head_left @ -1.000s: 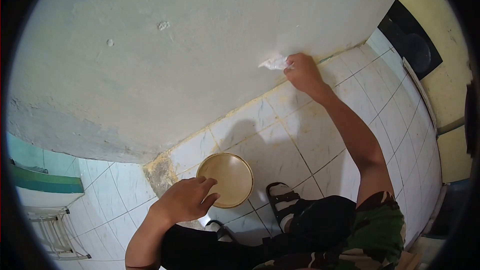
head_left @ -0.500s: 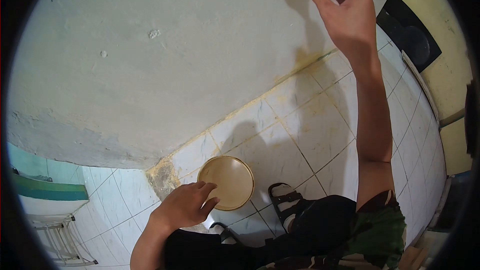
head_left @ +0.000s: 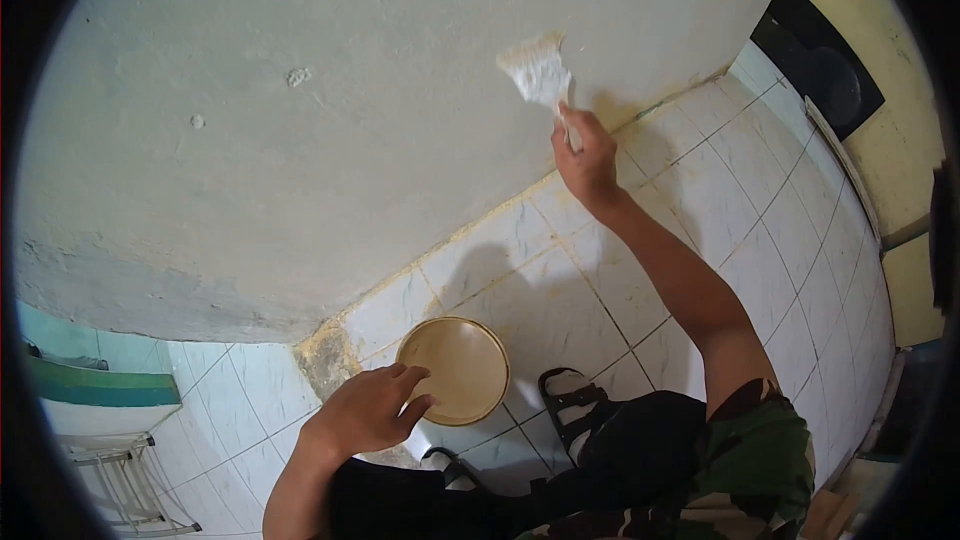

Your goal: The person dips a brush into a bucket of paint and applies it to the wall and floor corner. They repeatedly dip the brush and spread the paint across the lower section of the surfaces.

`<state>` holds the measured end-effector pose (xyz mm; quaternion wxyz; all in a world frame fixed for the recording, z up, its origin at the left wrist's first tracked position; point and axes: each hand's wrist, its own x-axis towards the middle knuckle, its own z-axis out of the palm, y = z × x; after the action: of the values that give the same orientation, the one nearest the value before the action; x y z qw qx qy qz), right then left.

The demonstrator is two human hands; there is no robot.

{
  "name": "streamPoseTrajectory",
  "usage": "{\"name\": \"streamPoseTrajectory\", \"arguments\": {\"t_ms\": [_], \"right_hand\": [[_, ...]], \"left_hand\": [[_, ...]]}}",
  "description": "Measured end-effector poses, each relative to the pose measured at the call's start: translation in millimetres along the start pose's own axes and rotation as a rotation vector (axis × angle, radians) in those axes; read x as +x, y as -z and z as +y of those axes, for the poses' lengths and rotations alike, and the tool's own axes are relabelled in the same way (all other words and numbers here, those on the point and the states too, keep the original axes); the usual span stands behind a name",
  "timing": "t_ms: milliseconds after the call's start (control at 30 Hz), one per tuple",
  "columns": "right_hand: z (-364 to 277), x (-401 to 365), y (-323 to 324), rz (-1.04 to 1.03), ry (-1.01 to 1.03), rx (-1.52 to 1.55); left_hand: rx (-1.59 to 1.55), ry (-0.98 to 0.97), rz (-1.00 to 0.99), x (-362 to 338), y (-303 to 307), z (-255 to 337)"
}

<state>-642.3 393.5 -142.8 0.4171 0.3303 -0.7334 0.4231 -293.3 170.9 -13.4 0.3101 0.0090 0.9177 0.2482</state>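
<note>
- Your right hand (head_left: 590,162) is raised to the wall (head_left: 300,140), its fingers clenched around the handle of a scraper (head_left: 540,75).
- The scraper's blade, coated in white filler, lies against the wall, above the tiled floor (head_left: 700,190).
- Your left hand (head_left: 368,410) sits low at the near edge of a round tan bowl (head_left: 465,360) on the floor. The fingers touch its rim, but it is unclear whether they grip it.
- A sandal (head_left: 565,405) is just right of the bowl.

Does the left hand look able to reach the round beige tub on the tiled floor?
Probably yes: the left hand lies beside the round beige tub, fingertips at its rim, with nothing between.
</note>
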Motion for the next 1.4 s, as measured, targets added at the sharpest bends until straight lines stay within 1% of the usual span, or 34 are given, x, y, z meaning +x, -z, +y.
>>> {"name": "streamPoseTrajectory", "arguments": {"t_ms": [67,100,167,200,233,267,300,367,400,467,567,633,700,767,833,900,967,1033,1067,1133,1167,1200,1267,1300,1367,1400], "right_hand": [[11,-32,6,-0.103,-0.003,0.042],[13,-47,11,-0.103,-0.004,0.040],[17,-76,20,-0.281,-0.130,0.021],[22,-91,23,-0.280,-0.131,0.020],[28,-106,24,-0.401,-0.227,-0.014],[28,-111,27,-0.520,-0.322,-0.048],[30,-114,28,-0.519,-0.321,-0.045],[32,-119,26,-0.767,-0.586,-0.127],[34,-119,23,-0.764,-0.585,-0.120],[37,-113,16,-0.876,-0.609,-0.244],[46,-85,4,-0.857,-0.574,-0.296],[39,-40,4,-0.823,-0.549,-0.283],[29,1,15,-0.783,-0.541,-0.270],[20,39,32,-0.694,-0.446,-0.253],[6,82,53,-0.727,-0.380,-0.289],[-18,111,74,-0.503,-0.303,-0.222],[-51,157,97,-0.534,-0.492,-0.163],[-57,177,105,-0.344,-0.299,-0.161],[-62,184,109,-0.345,-0.301,-0.160],[-80,200,117,-0.166,-0.185,-0.161],[-109,227,129,-0.293,-0.514,-0.087],[-108,225,128,-0.293,-0.518,-0.082],[-105,222,124,-0.159,-0.434,-0.043],[-93,214,114,-0.162,-0.434,-0.039],[-51,176,79,0.129,-0.001,0.149],[-44,158,67,0.124,-0.006,0.149]], "left_hand": [[0.010,0.011,-0.010,0,1,3],[0.011,0.010,-0.012,0,1,3],[0.009,0.005,-0.008,-1,1,5],[0.010,0.003,-0.010,-1,1,6],[0.009,-0.006,-0.002,-2,2,7],[0.008,-0.014,0.008,-3,2,9],[0.009,-0.012,0.010,-4,2,10],[0.015,0.005,0.008,-5,2,11],[0.018,0.011,0.011,-6,2,10],[0.018,0.006,0.024,-8,1,9],[-0.004,0.042,0.010,-8,1,7],[0.003,0.041,0.019,-7,0,5],[0.022,0.037,0.013,-8,0,3],[0.019,0.000,0.019,-8,0,5],[0.018,-0.012,0.005,-7,-1,3],[0.000,0.008,-0.020,-4,0,5],[0.007,0.022,-0.026,0,1,5],[0.015,0.040,-0.027,3,1,5],[0.009,0.044,-0.027,4,1,6],[0.007,0.051,-0.030,5,1,8],[0.002,0.053,-0.016,4,1,9],[-0.004,0.054,-0.002,4,1,10],[-0.002,0.050,0.015,3,0,9],[-0.002,0.043,0.032,3,0,8],[-0.007,0.048,0.035,3,0,8],[-0.011,0.047,0.041,3,1,8]]}}
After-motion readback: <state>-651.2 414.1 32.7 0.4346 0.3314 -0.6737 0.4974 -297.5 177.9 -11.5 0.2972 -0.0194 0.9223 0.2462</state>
